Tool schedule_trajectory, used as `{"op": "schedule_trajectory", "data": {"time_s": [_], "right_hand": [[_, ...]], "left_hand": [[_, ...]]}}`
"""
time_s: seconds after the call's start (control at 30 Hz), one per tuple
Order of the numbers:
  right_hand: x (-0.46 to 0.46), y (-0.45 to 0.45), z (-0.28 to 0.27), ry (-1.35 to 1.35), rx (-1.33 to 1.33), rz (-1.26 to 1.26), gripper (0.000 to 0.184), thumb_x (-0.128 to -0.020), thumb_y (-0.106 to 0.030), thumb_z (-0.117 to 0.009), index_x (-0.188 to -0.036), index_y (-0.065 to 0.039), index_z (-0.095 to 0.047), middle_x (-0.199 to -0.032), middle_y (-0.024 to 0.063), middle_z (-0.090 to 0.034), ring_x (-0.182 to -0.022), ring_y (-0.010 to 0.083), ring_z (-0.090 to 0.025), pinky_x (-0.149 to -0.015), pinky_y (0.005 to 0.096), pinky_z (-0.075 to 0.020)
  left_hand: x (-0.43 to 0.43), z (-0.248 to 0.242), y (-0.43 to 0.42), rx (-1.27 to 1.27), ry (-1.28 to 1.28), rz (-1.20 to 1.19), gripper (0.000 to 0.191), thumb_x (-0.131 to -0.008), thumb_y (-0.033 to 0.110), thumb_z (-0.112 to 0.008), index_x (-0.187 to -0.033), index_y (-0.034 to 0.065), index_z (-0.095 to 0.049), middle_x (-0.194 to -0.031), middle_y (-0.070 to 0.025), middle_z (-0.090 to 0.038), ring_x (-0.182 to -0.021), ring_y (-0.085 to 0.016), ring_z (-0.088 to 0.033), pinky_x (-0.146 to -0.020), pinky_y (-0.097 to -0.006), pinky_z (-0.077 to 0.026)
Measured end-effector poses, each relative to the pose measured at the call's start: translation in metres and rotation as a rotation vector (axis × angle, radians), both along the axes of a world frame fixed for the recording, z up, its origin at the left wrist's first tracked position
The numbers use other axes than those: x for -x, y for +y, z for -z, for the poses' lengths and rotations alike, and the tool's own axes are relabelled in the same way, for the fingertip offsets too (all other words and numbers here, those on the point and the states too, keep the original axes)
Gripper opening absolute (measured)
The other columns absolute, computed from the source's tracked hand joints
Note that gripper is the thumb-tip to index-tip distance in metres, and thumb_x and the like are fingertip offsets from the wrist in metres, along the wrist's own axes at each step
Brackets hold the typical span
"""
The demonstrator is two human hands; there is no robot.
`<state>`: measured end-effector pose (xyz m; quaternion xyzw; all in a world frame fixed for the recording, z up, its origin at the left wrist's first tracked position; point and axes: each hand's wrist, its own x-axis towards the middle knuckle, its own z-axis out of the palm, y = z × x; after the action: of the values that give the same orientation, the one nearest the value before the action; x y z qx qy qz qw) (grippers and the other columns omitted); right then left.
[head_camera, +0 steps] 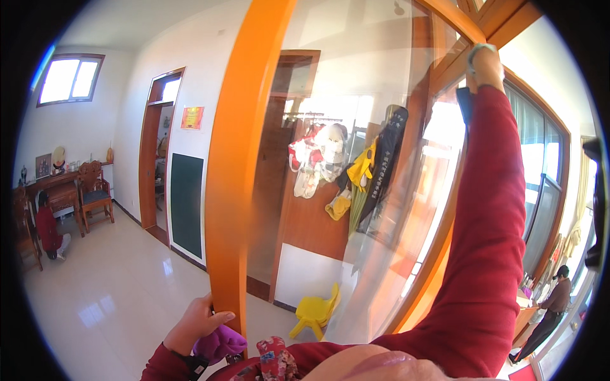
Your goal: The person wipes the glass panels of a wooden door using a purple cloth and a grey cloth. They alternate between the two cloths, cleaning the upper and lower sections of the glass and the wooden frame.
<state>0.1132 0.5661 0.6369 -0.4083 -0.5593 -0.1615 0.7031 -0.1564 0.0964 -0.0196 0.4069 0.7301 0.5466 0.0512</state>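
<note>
An orange-framed glass door (pixel 233 157) stands directly before me, its clear glass pane (pixel 348 71) behind the upright. Low at the upright's edge, my left hand (pixel 193 321) grips the frame with its thumb across the front. A purple cloth (pixel 221 345) bunches beneath that thumb. My right arm reaches far up, and my right hand (pixel 488 66) presses a pale grey-green cloth (pixel 472 57) against the upper corner of the orange frame (pixel 476 31). Its fingers are mostly hidden. A dark flat object (pixel 464 105) shows beside the right wrist.
Beyond the glass are a yellow child's chair (pixel 314 309) and hanging bags (pixel 321 152). A person crouches (pixel 50 228) by a carved wooden chair (pixel 93 190) at left. Another person (pixel 553 305) stands at a counter at far right.
</note>
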Motion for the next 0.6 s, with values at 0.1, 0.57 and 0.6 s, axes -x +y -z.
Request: {"op": "schedule_trajectory", "data": {"time_s": [0.1, 0.57, 0.6], "right_hand": [[-0.019, 0.046, 0.012, 0.009, -0.393, -0.196, 0.042, -0.101, -0.034, -0.044, -0.13, -0.008, -0.062, -0.142, 0.0153, -0.056, -0.132, 0.0317, -0.053, -0.108, 0.0477, -0.0433], [-0.037, 0.102, 0.16, -0.444, -0.518, 0.069, 0.037, -0.1, -0.028, -0.049, -0.127, -0.004, -0.055, -0.127, 0.0245, -0.054, -0.121, 0.0422, -0.053, -0.098, 0.0505, -0.045], [-0.037, 0.097, 0.184, -0.481, -0.558, 0.113, 0.042, -0.101, -0.032, -0.049, -0.127, 0.0, -0.053, -0.121, 0.0278, -0.055, -0.116, 0.0451, -0.054, -0.096, 0.0521, -0.0443]], "left_hand": [[-0.001, 0.0, 0.001, 0.055, -0.008, -0.048, 0.044, -0.084, 0.018, -0.075, -0.12, -0.0033, -0.062, -0.097, -0.0156, -0.073, -0.087, -0.022, -0.069, -0.079, -0.0345, -0.054], [0.012, 0.018, 0.024, -0.101, 0.017, -0.051, 0.029, -0.086, 0.016, -0.061, -0.105, -0.0057, -0.065, -0.088, -0.0095, -0.07, -0.082, -0.015, -0.063, -0.074, -0.0333, -0.052], [0.015, 0.021, 0.028, -0.128, 0.045, -0.067, 0.027, -0.087, 0.017, -0.058, -0.1, -0.0059, -0.066, -0.084, -0.0081, -0.069, -0.078, -0.015, -0.062, -0.071, -0.0332, -0.051]]}}
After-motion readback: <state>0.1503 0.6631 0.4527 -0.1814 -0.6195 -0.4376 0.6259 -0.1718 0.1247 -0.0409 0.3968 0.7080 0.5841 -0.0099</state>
